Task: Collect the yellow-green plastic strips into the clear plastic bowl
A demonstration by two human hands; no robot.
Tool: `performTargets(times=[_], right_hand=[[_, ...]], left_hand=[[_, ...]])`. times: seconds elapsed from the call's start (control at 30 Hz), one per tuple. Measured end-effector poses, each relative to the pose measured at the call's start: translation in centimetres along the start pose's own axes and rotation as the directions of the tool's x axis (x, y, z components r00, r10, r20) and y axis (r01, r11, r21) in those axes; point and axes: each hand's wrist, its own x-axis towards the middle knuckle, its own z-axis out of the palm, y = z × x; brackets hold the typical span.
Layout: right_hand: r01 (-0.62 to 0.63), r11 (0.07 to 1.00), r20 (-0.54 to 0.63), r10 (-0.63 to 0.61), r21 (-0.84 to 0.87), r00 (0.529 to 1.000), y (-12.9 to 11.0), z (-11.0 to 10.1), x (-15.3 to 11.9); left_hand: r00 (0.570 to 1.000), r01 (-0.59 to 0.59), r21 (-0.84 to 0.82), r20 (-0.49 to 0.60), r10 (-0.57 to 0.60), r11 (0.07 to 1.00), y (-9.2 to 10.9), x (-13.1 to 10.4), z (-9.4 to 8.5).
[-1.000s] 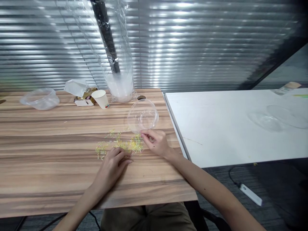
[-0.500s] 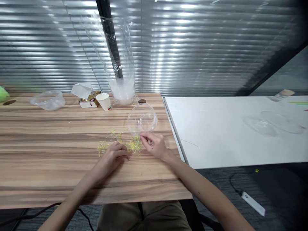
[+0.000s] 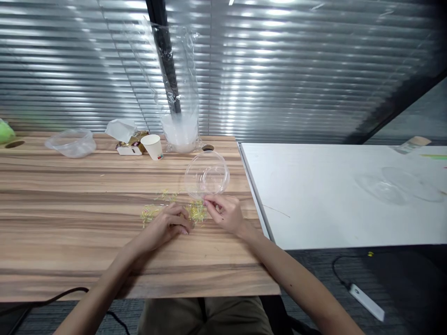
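Your wooden table (image 3: 70, 242) meets the white table (image 3: 314, 218) at its right edge. Near that seam is the clear bowl (image 3: 213, 179), its near rim pinched in your right hand (image 3: 225, 213). Your left hand (image 3: 171, 220) curls, fingers bent, at the scattered yellow-green bits (image 3: 197, 211), wood stretching leftward; whether it grips any, I can't tell.

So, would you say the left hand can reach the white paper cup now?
Probably yes: between the left hand and the white paper cup, only some loose yellow-green strips seem to lie on the wooden tabletop, nothing tall.
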Motion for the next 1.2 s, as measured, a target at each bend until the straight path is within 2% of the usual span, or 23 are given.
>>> performTargets(times=[0.33,0.47,0.6,0.67,0.7,0.77,0.83,0.87,0.9,1.0,1.1,1.2], right_hand=[[-0.002,1.0,0.006,0.002,0.015,1.0,-0.1,0.0,-0.1],[-0.011,1.0,0.012,0.011,0.005,1.0,0.1,0.0,-0.1],[-0.034,0.999,0.018,0.034,0.004,0.999,0.2,-0.1,-0.1],[-0.045,0.999,0.014,0.044,0.007,0.999,0.1,-0.2,0.0],[-0.044,0.999,0.01,0.044,0.008,0.999,0.1,-0.3,0.0],[-0.037,0.999,0.008,0.037,0.01,0.999,0.0,-0.3,0.1],[-0.03,0.999,0.028,0.03,0.011,0.999,-0.2,-0.3,0.1],[-0.027,1.0,0.036,0.026,0.015,0.999,-0.2,-0.3,0.1],[-0.022,1.0,0.041,0.021,0.02,0.999,-0.2,-0.3,0.1],[-0.004,0.999,0.025,0.003,0.041,1.0,-0.3,-0.2,0.0],[0.019,0.999,0.015,-0.02,0.051,1.0,-0.2,-0.2,0.1],[0.039,0.998,0.028,-0.041,0.05,0.999,-0.1,-0.2,0.2]], left_hand=[[1.0,0.023,-0.046,0.019,-0.023,0.999,0.2,0.7,-0.3],[0.998,0.047,0.035,0.029,-0.048,0.998,0.4,0.6,0.0],[0.998,0.036,0.159,0.045,-0.044,0.987,1.5,0.6,0.0],[1.0,0.004,0.183,-0.021,0.0,0.983,2.3,0.9,-0.2],[0.995,-0.01,0.181,-0.093,0.027,0.983,2.7,1.1,-0.5],[0.948,-0.004,0.169,-0.314,0.058,0.986,3.7,2.1,-1.1],[0.833,0.107,0.159,-0.554,-0.001,0.981,4.5,3.6,-1.7],[0.766,0.186,0.167,-0.642,-0.036,0.968,4.8,4.5,-1.9],[0.734,0.234,0.182,-0.677,-0.051,0.955,4.9,5.4,-1.9],[0.794,0.268,0.266,-0.606,-0.056,0.926,4.7,7.7,-1.5],[0.826,0.329,0.327,-0.555,-0.103,0.886,3.9,8.5,-0.9],[0.892,0.215,0.404,-0.451,-0.011,0.889,3.4,7.3,-0.6]])
